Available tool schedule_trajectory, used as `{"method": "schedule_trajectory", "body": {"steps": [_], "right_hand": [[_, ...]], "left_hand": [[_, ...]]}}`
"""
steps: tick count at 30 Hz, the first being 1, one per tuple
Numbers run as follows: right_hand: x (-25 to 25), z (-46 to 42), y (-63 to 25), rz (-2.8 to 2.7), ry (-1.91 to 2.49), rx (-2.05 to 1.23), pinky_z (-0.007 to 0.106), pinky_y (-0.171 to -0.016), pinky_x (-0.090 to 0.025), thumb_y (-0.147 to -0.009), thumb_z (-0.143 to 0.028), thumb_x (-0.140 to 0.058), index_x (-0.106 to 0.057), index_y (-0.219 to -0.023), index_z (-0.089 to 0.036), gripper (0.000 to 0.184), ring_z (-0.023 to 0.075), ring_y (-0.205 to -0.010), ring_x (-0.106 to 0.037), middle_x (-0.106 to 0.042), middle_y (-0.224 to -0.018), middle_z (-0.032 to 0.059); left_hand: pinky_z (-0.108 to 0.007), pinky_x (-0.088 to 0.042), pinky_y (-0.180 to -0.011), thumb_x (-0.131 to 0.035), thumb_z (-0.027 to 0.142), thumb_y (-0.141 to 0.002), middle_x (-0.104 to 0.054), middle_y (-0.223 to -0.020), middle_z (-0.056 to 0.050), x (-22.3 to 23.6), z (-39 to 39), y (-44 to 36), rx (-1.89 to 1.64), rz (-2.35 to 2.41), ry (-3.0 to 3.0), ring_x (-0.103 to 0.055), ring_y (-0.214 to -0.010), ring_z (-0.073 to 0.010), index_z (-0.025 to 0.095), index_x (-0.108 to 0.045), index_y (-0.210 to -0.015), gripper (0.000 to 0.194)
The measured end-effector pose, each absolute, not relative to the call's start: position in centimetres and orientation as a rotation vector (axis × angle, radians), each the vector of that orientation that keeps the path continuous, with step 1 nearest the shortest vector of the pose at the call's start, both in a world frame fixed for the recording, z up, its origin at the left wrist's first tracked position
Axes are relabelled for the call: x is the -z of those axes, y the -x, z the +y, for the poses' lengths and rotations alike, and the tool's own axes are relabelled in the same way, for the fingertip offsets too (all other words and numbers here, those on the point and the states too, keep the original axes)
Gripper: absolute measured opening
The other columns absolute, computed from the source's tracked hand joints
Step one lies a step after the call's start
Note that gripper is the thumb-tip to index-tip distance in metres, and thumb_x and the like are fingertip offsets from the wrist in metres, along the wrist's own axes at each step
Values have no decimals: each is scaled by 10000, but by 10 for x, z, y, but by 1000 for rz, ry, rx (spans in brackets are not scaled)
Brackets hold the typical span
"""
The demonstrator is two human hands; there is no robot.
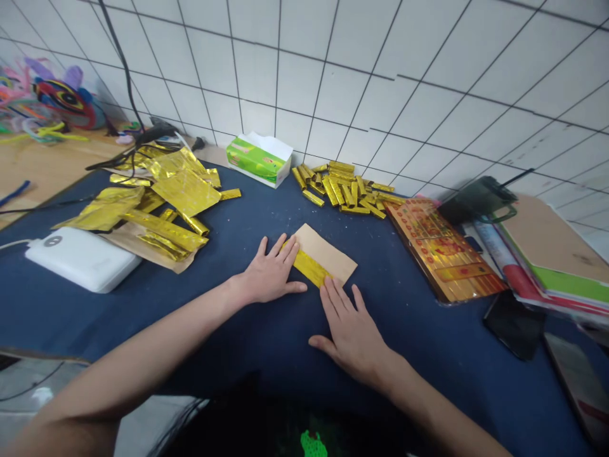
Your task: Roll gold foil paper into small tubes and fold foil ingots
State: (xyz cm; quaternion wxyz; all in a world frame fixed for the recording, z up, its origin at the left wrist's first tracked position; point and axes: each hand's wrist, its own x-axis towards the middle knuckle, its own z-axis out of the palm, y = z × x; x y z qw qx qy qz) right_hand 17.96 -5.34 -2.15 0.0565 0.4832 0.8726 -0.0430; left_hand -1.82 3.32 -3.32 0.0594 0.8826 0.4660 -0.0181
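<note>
Both my hands rest flat on a dark blue cloth, at a tan paper sheet with a gold foil strip [320,255]. My left hand [269,271] presses the sheet's left end, fingers spread over the foil. My right hand [349,336] sits just below, its fingertips on the sheet's lower edge near the foil. Behind them lies a heap of folded gold foil sticks [343,188]. Further left is a loose pile of gold foil sheets on tan paper [164,212].
The dark blue cloth [200,330] covers the table. A tissue box [258,160], a white power bank [80,259], a red-gold printed board [442,251], a black phone [514,324] and stacked notebooks [552,251] stand around. Tiled wall [333,76] rises behind.
</note>
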Motion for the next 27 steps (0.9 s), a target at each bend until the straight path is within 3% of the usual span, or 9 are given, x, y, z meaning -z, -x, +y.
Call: {"method": "schedule_trajectory", "body": {"steps": [15,18,20,22,24,27], "right_hand": [[22,-70,-167,2712,-1404,173,545,-1039,-210,-791,-657,-337,-361,-1328,-2,848,359,-1318,-212,-259,-1403,267],[23,-72,-164,2715,-1453,189,525,-1044,-215,-781,-674,-328,-367,-1319,19,878,368,-1314,-213,-271,-1393,281],[23,-72,-162,2728,-1463,198,519,-1048,-211,-780,-676,-326,-371,-1317,18,879,367,-1309,-231,-299,-1385,277],[24,-72,-162,2739,-1466,193,521,-1047,-211,-783,-668,-340,-393,-1308,8,857,366,-1304,-246,-326,-1376,269],[25,-72,-163,2750,-1461,176,527,-1044,-212,-786,-655,-358,-429,-1286,-2,825,366,-1306,-243,-332,-1374,268],[27,-72,-164,2762,-1457,151,535,-1044,-198,-784,-650,-371,-453,-1266,-2,811,363,-1312,-228,-319,-1377,276]], "left_hand": [[-581,-137,-1033,-299,460,-884,-209,-1461,-147,33,49,13,-121,1653,-2707,-126,-1349,-329,100,-249,-1388,621],[-504,-123,-1071,-335,416,-886,-218,-1449,-187,24,36,4,-277,1757,-2728,-135,-1353,-305,35,-273,-1368,618],[-408,-167,-1086,-298,385,-905,-304,-1419,-173,20,21,-3,-232,1561,-2761,-218,-1338,-254,32,-341,-1337,560],[-368,-221,-1071,-269,456,-901,-382,-1373,-180,20,6,-8,-132,1411,-2715,-308,-1302,-240,29,-392,-1306,601],[-378,-230,-1067,-257,597,-850,-319,-1408,-184,23,-4,-9,-83,1311,-2690,-264,-1320,-262,31,-356,-1331,749],[-429,-193,-1073,-210,674,-807,-217,-1455,-160,29,-3,-7,-61,1251,-2691,-181,-1346,-281,76,-274,-1377,830]]}}
